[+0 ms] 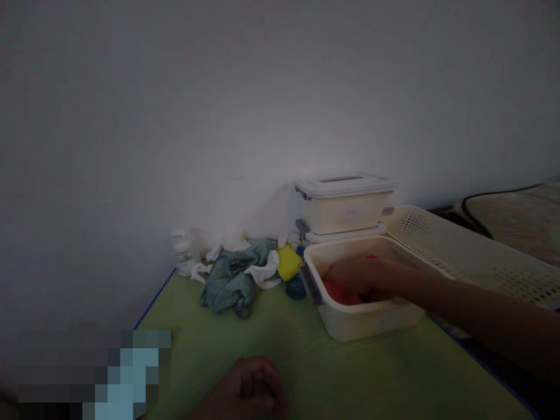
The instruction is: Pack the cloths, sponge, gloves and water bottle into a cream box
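My right hand reaches from the right into an open cream plastic box and rests on red things inside it; motion blur hides its fingers. My left hand lies at the bottom edge on the green table cover, fingers curled into a loose fist with nothing visible in them.
A lidded cream box stands on another lid behind the open one. A perforated cream basket lies to the right. A teal cloth, white rags, a yellow sponge and a small clear bottle sit against the white wall.
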`<state>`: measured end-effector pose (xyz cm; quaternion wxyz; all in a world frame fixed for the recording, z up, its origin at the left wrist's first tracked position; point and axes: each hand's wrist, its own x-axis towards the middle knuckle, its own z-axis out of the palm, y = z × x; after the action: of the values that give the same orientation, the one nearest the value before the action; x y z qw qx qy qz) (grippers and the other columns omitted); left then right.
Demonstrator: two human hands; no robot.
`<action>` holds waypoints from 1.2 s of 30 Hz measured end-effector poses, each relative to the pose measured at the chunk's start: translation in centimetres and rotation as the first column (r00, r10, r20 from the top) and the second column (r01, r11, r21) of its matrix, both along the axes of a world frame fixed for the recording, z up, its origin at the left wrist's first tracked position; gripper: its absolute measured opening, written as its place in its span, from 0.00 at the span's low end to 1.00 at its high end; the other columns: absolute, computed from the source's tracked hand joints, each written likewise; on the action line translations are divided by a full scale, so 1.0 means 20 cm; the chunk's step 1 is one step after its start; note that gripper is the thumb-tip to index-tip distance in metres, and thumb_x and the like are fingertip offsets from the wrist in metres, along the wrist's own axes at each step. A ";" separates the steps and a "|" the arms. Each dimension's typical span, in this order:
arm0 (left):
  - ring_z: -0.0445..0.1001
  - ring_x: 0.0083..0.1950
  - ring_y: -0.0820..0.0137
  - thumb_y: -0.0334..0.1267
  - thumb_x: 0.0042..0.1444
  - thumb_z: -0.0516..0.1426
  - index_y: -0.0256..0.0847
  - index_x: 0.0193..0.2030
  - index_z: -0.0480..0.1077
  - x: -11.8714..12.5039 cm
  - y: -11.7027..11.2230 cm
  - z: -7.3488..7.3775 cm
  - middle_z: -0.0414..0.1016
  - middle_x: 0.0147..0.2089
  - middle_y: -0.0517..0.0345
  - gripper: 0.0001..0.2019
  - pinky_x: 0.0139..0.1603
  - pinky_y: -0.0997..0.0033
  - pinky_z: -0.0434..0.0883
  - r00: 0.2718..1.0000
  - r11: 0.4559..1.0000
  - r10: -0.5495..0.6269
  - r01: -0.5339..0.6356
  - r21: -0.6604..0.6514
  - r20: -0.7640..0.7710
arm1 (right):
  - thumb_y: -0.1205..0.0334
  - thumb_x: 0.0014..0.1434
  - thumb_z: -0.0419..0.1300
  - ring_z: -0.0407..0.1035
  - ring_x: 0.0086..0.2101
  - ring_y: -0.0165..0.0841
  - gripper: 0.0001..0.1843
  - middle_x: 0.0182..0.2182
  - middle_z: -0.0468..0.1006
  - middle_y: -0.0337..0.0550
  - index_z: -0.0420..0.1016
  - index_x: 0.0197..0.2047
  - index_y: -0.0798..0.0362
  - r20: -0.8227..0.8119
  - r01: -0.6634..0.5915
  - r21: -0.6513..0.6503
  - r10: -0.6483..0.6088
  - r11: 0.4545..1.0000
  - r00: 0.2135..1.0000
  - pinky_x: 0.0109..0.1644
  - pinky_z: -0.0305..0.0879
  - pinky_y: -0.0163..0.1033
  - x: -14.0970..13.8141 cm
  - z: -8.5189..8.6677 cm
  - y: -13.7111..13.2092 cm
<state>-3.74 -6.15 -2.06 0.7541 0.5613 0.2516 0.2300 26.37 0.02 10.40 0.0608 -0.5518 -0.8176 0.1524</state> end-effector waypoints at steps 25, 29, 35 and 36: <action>0.50 0.68 0.56 0.34 0.47 0.61 0.35 0.64 0.48 0.59 0.10 0.07 0.48 0.69 0.43 0.39 0.64 0.63 0.53 0.921 0.859 0.352 -0.388 0.334 0.166 | 0.43 0.58 0.42 0.72 0.44 0.45 0.27 0.38 0.79 0.46 0.69 0.48 0.50 -0.885 0.422 -0.191 -0.342 0.886 0.317 0.44 0.68 0.51 0.49 -0.18 -0.39; 0.54 0.66 0.53 0.34 0.39 0.65 0.33 0.64 0.48 0.66 0.07 0.03 0.56 0.65 0.40 0.45 0.65 0.60 0.52 0.912 0.835 0.361 -0.410 0.367 0.198 | 0.43 0.54 0.46 0.73 0.40 0.44 0.22 0.33 0.81 0.43 0.73 0.39 0.47 -0.947 0.369 -0.224 -0.291 0.902 0.134 0.43 0.70 0.49 0.45 -0.26 -0.37; 0.62 0.61 0.58 0.38 0.40 0.64 0.35 0.60 0.49 0.62 0.09 0.00 0.59 0.62 0.41 0.41 0.63 0.58 0.60 0.860 0.777 0.472 -0.510 0.369 0.193 | 0.46 0.52 0.51 0.74 0.41 0.43 0.16 0.31 0.81 0.41 0.73 0.31 0.46 -0.955 0.308 -0.294 -0.289 0.905 -0.065 0.46 0.70 0.48 0.38 -0.32 -0.37; 0.62 0.61 0.57 0.39 0.41 0.63 0.35 0.59 0.49 0.61 0.09 0.00 0.59 0.61 0.40 0.40 0.62 0.57 0.60 0.853 0.767 0.488 -0.521 0.374 0.188 | 0.47 0.52 0.52 0.73 0.42 0.43 0.15 0.32 0.81 0.40 0.73 0.31 0.46 -0.954 0.302 -0.301 -0.289 0.905 -0.084 0.46 0.70 0.48 0.36 -0.32 -0.38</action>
<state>8.51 -4.26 -2.07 0.5382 0.6094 0.3086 0.4937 33.60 -7.57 3.97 0.6519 -0.4443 -0.3908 0.4742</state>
